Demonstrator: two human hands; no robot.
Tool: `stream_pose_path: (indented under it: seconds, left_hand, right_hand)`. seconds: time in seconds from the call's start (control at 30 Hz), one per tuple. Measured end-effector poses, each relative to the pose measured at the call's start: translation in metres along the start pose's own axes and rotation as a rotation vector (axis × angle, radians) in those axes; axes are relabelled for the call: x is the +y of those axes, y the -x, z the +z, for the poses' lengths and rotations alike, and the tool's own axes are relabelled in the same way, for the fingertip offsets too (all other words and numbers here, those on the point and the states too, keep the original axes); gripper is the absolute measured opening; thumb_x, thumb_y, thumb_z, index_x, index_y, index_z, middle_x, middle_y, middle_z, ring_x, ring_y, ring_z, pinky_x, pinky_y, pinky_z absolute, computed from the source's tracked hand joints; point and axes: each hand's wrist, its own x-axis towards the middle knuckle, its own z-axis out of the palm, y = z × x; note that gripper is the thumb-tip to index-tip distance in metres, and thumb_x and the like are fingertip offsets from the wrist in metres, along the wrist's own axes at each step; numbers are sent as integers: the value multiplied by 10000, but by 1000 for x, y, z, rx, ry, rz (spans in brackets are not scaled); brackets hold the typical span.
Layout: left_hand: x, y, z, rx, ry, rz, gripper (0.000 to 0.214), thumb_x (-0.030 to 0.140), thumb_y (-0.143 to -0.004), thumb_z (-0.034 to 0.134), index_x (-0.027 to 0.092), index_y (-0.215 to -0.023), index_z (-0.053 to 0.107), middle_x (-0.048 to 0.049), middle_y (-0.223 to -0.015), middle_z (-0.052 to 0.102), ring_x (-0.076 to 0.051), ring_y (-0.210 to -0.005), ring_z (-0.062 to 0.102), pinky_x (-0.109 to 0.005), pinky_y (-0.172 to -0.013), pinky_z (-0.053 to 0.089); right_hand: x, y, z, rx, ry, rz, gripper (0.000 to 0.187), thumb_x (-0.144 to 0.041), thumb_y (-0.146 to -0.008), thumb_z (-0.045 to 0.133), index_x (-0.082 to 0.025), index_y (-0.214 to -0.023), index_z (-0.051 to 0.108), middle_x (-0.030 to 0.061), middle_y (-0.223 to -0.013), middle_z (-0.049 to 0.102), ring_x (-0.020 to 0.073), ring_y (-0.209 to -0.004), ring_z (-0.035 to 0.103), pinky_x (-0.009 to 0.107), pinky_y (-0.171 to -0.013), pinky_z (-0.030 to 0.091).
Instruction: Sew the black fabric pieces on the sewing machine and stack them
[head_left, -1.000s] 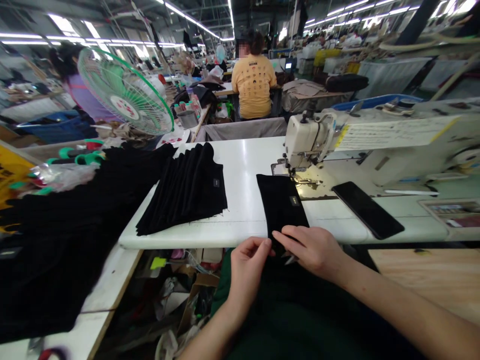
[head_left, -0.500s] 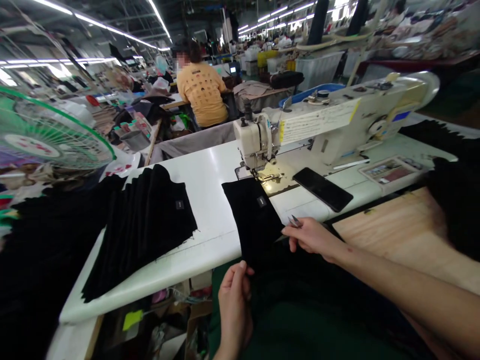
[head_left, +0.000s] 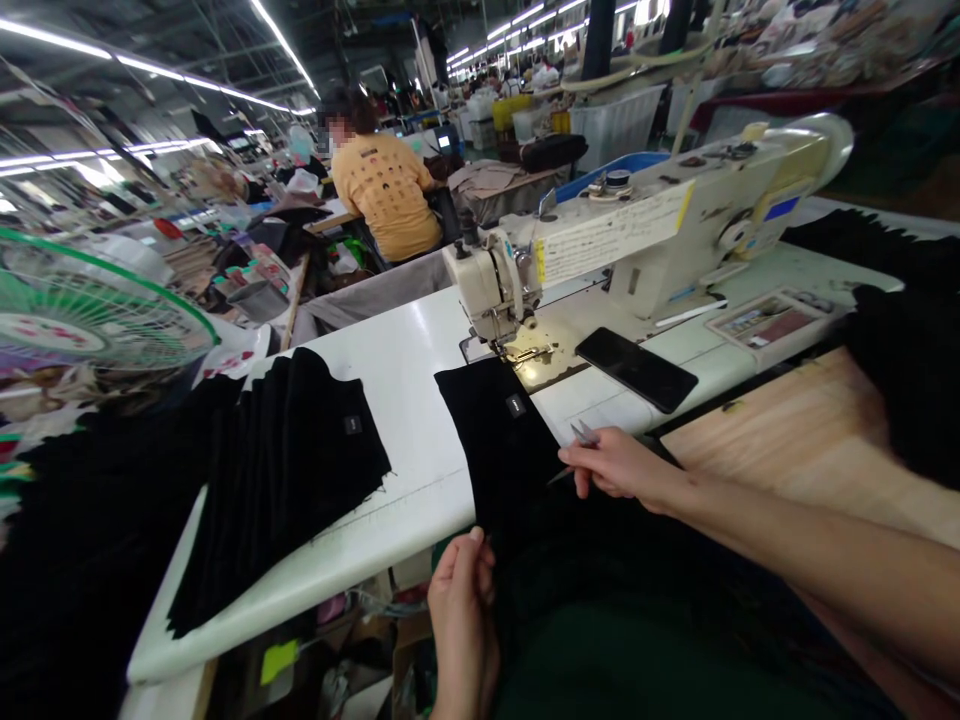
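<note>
Head view: one black fabric piece (head_left: 502, 440), two hands working on it, sewing station.

The fabric piece is lying on the white table (head_left: 409, 350), its near end hanging over the edge, its small label (head_left: 515, 405) facing up. At 6 o'clock the left hand (head_left: 461, 600) is pinching the hanging edge. At 4 o'clock the right hand (head_left: 615, 465) is gripping metal snips (head_left: 581, 433) just beside the cloth. The sewing machine (head_left: 637, 230) is sitting at 1 o'clock, a dark phone (head_left: 636, 368) at 2 o'clock, and a stack of black pieces (head_left: 300, 470) at 9 o'clock.
</note>
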Motion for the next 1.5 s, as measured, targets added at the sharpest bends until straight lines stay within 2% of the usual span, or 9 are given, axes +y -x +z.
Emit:
stream_pose_path:
  seconds: [0.17,0.23,0.33,0.5,0.6,0.7,0.83,1.03,1.5]
  left_hand:
    - [25,-1,1,170,-607,826,188,357,-862,658,174,-831,628,23,-666,509,-122,-595,463,-250,-584,391]
    - [34,-1,17,71,-873,1158,171,282,-876,659,184,-1016,648,-28,-839,610,-173,-746,562,-304,-693,447]
    - [40,-7,49,-128,-1193,1337,306,232,-868,677,174,-1165,629,-84,-1047,662,-247,-933,592,-374,-777,458]
    - [38,-25,71,-198,-1311,1455,199,138,-897,615,160,-1090,659,-55,-900,671,-224,-799,569,-356,-656,425]
    - [39,-29,64,-248,-1344,1504,231,110,-915,570,126,-1135,641,-62,-885,662,-215,-774,550,-349,-649,432]
    - [45,-27,61,-300,-1381,1511,224,103,-935,515,112,-1120,641,-71,-871,651,-219,-776,542,-360,-669,449]
    - [67,-29,67,-388,-1461,1325,210,234,-965,504,181,-1092,662,-76,-916,650,-240,-842,560,-391,-708,464]
    - [87,-52,78,-481,-1459,1291,346,278,-989,461,255,-1324,546,-82,-1287,590,-289,-1163,510,-478,-951,444]
    - [104,-98,87,-524,-1469,1319,334,302,-971,507,249,-1296,569,-96,-1270,567,-276,-1141,495,-463,-951,469]
  right_hand:
    - [-1,0,-3,-28,23,-13,280,-236,-904,518,-152,-639,550,14,-504,624,32,-322,271,183,-338,147]
    - [-1,-1,-5,-46,35,-8,339,-268,-914,515,-151,-598,555,-20,-420,532,36,-312,238,193,-339,133]
    - [-3,-2,-8,-86,69,11,433,-338,-930,497,-152,-544,567,-75,-321,337,49,-300,187,212,-344,119]
    - [-1,1,-14,-55,140,-63,356,-332,-922,483,-164,-623,578,-16,-472,532,71,-363,304,223,-380,221]
    - [6,5,-20,133,431,-474,148,-263,-868,557,-155,-886,656,43,-793,682,139,-654,577,240,-590,431]
    - [13,3,-26,154,878,-919,297,-187,-875,552,-169,-1167,605,89,-1106,659,193,-862,629,289,-706,468]
    - [16,-6,-27,83,1202,-1187,227,-125,-958,422,-158,-988,644,80,-989,666,178,-760,625,287,-594,426]
    - [18,-10,-25,68,1269,-1214,224,-92,-958,415,-159,-901,621,35,-837,636,162,-667,574,298,-542,354]
    - [-11,-43,-31,15,1235,-1124,164,-76,-873,500,-174,-903,628,26,-890,654,153,-714,584,288,-583,359]
